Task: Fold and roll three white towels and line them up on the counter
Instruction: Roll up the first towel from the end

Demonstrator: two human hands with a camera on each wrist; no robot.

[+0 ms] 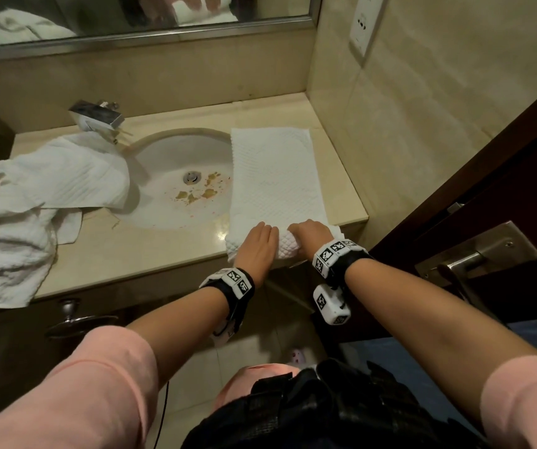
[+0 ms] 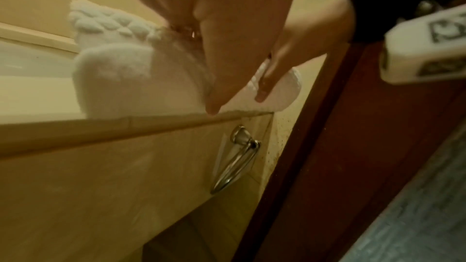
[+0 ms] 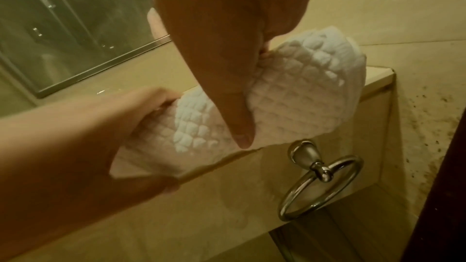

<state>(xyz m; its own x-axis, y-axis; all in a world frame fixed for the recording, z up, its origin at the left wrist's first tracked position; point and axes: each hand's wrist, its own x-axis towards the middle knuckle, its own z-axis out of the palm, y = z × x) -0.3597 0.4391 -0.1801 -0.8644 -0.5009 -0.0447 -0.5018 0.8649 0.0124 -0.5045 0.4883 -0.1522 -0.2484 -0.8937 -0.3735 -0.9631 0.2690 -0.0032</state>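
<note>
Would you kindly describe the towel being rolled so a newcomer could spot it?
Find the sink; on the counter to its right lies a long folded towel. Unlike the crumpled towels left of the basin, it is flat, quilted, its near end rolled.

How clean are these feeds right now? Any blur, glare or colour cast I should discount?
Head view: sharp, dim at the edges, wide-angle bend, small glare on the counter beside the left hand. Left wrist view: motion-blurred, yellow cast, towel soft. Right wrist view: sharper, the towel's weave clear under the right hand, same warm cast.
</note>
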